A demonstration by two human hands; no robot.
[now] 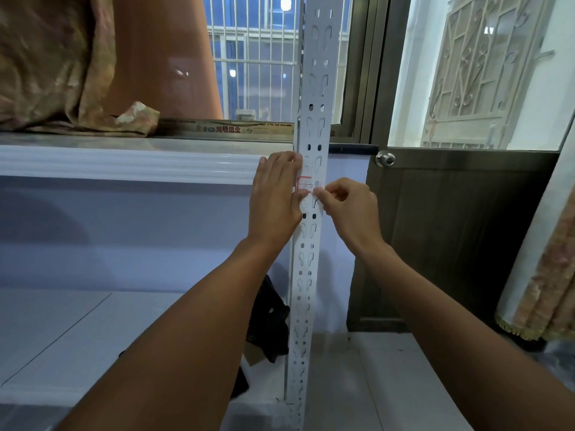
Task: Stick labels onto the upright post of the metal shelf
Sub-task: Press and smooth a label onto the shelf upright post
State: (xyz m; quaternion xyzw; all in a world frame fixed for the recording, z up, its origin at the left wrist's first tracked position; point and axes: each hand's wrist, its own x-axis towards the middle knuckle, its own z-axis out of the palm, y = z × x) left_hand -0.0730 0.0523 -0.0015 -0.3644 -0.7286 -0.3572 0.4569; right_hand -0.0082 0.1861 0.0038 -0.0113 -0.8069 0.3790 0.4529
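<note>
A person stood close to a white metal shelf and worked at its upright post (pixel 314 98), a pale perforated angle bar that ran from the top of the view down to the floor. A white label (pixel 305 183) with a red border lay against the post's front face at about mid-height, partly covered by both hands. The left hand (pixel 275 197) rested flat against the post's left edge with its fingers straight and pointing upward, the thumb pressing beside the label — an open grip that held nothing. The right hand (pixel 348 209) had its fingers curled, and its thumb and forefinger pinched the label's lower right corner against the post. Both bare forearms reached up from the bottom of the view. Left of the post, a white shelf board (pixel 124 164) ran across at hand height, and a crumpled brown cloth (pixel 62 73) lay heaped on the level above it, beside a long flat box (pixel 227 127) printed with blue and red characters. A barred window (pixel 258 63) showed behind the post, and a dark door with a round metal knob (pixel 385 158) stood just to the right. A black bag (pixel 270 321) lay low behind the post, near the floor.
</note>
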